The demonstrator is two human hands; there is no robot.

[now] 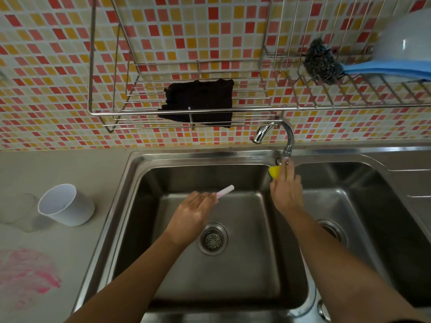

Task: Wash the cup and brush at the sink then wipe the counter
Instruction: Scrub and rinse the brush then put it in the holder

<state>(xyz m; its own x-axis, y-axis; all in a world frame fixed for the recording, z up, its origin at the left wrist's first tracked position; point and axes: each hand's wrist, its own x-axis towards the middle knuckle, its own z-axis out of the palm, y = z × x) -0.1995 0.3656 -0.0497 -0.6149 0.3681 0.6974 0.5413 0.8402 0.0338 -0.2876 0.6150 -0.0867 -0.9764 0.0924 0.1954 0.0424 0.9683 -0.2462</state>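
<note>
White cup (66,205) lies tipped beside steel sink (130,183).

Left hand (194,212) grips brush (225,191); right hand (287,192) reaches tap (275,134).

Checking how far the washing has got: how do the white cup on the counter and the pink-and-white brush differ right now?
The white plastic cup stands tilted on the grey counter, left of the steel sink, touched by no hand; the slim pink-and-white brush is gripped in the left hand over the left basin. The cup is wide and hollow; the brush is a thin stick. Neither is under the chrome faucet, which shows no running water.
</note>
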